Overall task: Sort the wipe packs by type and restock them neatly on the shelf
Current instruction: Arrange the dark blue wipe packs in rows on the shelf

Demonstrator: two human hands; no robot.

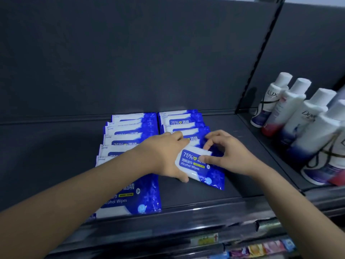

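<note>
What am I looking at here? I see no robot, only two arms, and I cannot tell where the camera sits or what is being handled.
There is no machine here: a person works with bare hands. The single picture comes from a wide-angle camera worn on their head, looking forward and down. The left hand and the right hand both hold one blue and white alcohol wipe pack, tilted, at the front of the right row of overlapping packs. A left row of like-looking packs lies beside it on the dark shelf. White bottles stand in the next bay to the right.
</note>
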